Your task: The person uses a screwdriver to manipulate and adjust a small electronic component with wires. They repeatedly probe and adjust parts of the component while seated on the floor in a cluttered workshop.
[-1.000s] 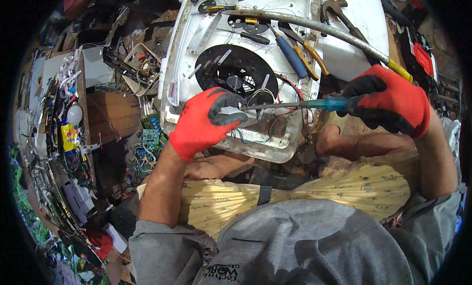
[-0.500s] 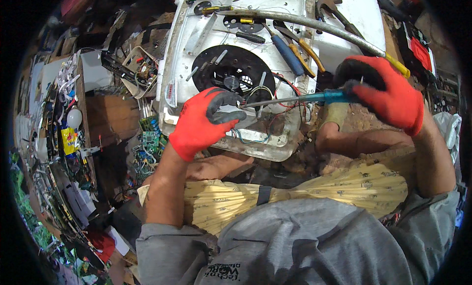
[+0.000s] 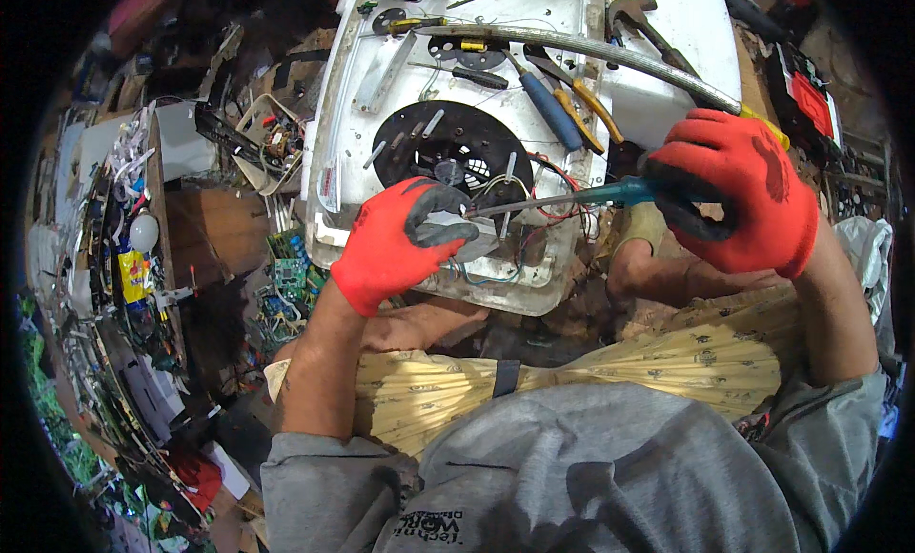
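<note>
Both hands wear red gloves with dark palms. My right hand (image 3: 734, 200) grips the teal handle of a long screwdriver (image 3: 572, 198), whose metal shaft runs left to a small grey part (image 3: 472, 236). My left hand (image 3: 400, 243) pinches that grey part at the shaft's tip. Both are over the near edge of a white appliance housing (image 3: 353, 143) that lies flat, with a black round fan grille (image 3: 457, 143) and coloured wires showing in it.
On the housing's far side lie a blue-handled screwdriver (image 3: 548, 105), a yellow-handled tool (image 3: 596, 110), a long grey bar (image 3: 572, 48) and a hammer (image 3: 648, 24). Circuit boards (image 3: 286, 276) and electronic scrap crowd the left. My knees in yellow patterned cloth (image 3: 591, 381) sit below.
The view has shifted a little and both hands sit slightly higher and to the right in frame. My grip on the screwdriver and on the grey part is unchanged.
</note>
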Motion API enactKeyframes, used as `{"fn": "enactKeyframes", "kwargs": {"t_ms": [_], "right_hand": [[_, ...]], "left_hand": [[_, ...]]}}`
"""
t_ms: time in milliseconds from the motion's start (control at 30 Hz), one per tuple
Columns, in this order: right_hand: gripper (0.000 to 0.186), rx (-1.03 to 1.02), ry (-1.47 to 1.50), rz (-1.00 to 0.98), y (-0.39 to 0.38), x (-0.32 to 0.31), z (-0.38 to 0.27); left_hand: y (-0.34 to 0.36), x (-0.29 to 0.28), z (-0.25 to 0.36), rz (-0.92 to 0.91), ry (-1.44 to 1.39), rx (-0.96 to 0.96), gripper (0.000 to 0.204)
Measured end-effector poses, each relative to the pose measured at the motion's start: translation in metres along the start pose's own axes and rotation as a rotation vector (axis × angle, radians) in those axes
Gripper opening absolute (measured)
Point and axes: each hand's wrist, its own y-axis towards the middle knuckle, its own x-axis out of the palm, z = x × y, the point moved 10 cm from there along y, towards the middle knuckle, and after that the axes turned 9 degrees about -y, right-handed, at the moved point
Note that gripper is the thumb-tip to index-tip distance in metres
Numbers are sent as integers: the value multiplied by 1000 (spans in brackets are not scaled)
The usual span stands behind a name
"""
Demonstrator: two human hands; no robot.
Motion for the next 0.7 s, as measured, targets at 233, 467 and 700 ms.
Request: {"fn": "enactKeyframes", "kwargs": {"t_ms": [233, 467, 700], "right_hand": [[27, 648, 1191, 341, -27, 31, 85], [36, 662, 1326, 482, -28, 44, 74], [42, 761, 920, 30, -39, 24, 83]], "left_hand": [[-1, -2, -11, 77, 61, 54, 41], [1, -9, -7, 87, -119, -67, 34], [-5, -11, -18, 112, -129, -157, 37]]}}
